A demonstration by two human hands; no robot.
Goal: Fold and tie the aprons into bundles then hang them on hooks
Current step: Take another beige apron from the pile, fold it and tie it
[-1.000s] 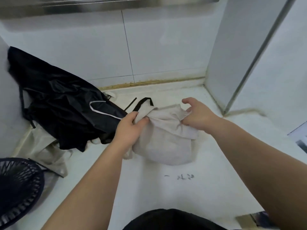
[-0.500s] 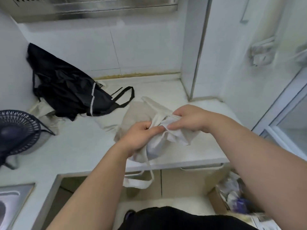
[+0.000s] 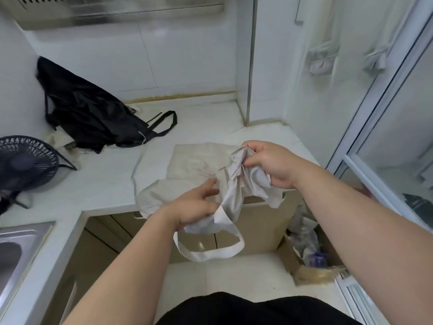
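**Colours in the kitchen**

The pale grey apron point(image 3: 236, 184) is plain. The cream apron point(image 3: 199, 163) beside it is plain too. Far left, the black apron point(image 3: 93, 113) has a thin white line. The fan point(image 3: 25, 160) at the left is black. The counter point(image 3: 105, 181) is white, the sink point(image 3: 23, 242) silver.

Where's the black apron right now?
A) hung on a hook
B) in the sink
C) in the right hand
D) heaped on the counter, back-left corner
D: the black apron lies heaped in the back-left corner of the counter, while the left hand and right hand hold the grey apron.
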